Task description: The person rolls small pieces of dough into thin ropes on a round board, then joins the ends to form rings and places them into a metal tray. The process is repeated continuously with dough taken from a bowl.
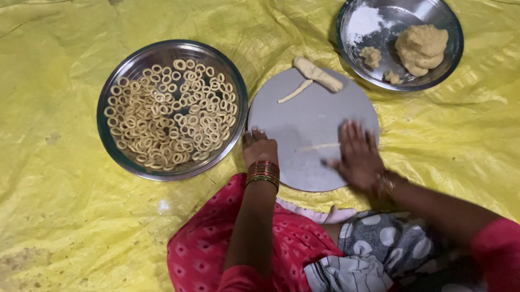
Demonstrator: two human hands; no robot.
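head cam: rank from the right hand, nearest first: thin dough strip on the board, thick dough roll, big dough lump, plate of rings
From the right hand:
1. Thin dough strip, under its fingertips.
2. Thick dough roll, board's far edge.
3. Big dough lump in the right-side plate and the plate of rings on the left: too close to call.

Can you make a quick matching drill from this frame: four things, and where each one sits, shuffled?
Things:
1. dough rings
2. dough lump
3. thick dough roll
4. thin dough strand

Places:
A. far edge of the round board
B. right steel plate
C. left steel plate
D. under the right hand

Pairs: 1-C, 2-B, 3-A, 4-D. The left hand rests at the board's left rim.
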